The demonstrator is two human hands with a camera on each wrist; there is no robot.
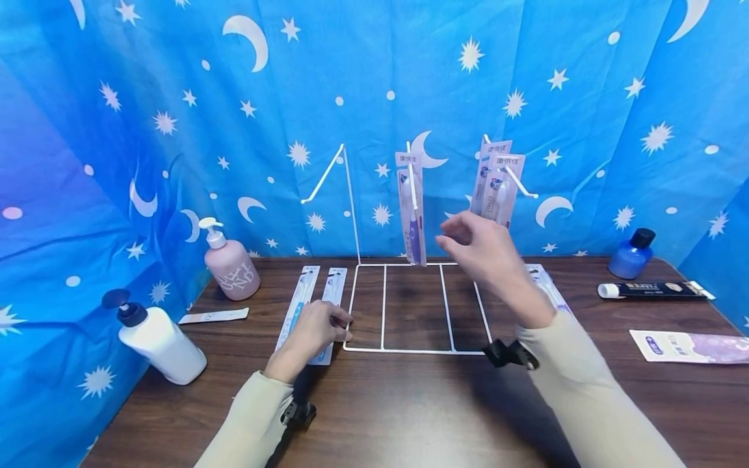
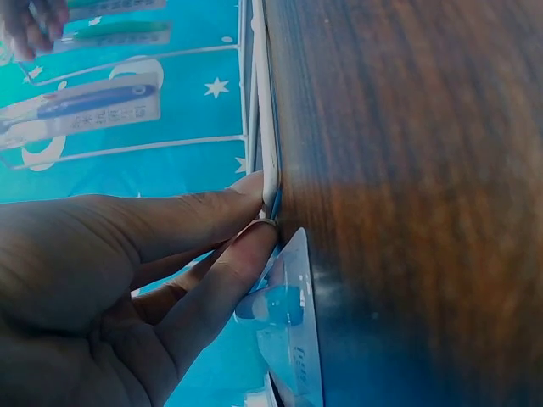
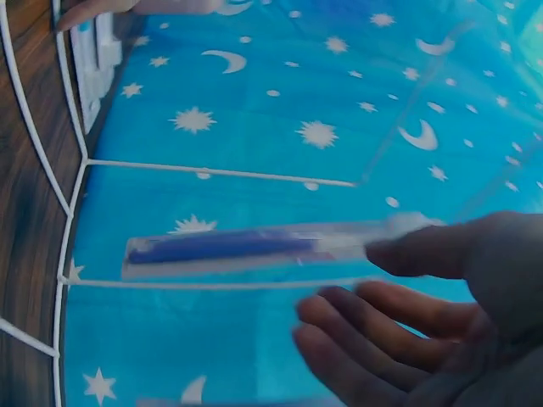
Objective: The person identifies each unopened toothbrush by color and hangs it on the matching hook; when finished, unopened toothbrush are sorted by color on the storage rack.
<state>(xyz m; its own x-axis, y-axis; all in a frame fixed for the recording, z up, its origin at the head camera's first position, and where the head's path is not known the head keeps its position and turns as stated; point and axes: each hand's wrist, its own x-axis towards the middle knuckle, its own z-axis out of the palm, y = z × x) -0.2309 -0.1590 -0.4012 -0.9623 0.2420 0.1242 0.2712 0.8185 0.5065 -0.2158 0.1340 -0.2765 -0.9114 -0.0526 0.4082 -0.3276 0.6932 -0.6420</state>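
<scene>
A white wire rack (image 1: 409, 351) stands on the table with three angled hooks. My left hand (image 1: 313, 331) pinches its left base wire between thumb and fingertips, as the left wrist view shows close up. A packaged purple toothbrush (image 1: 414, 242) hangs from the middle hook. Two more toothbrush packs (image 1: 502, 195) hang on the right hook, partly behind my right hand (image 1: 486, 250). That hand is raised between the middle and right hooks, fingers loosely bent and holding nothing. Two packaged blue toothbrushes (image 1: 300, 305) lie beside my left hand, one partly under it.
Another toothbrush pack (image 1: 544, 283) lies partly hidden by my right forearm. At left stand a pink pump bottle (image 1: 232, 270) and a white pump bottle (image 1: 164, 344), near a slim packet (image 1: 213, 316). At right are a blue bottle (image 1: 630, 257), a black tube (image 1: 652, 290) and a toothpaste tube (image 1: 690, 346).
</scene>
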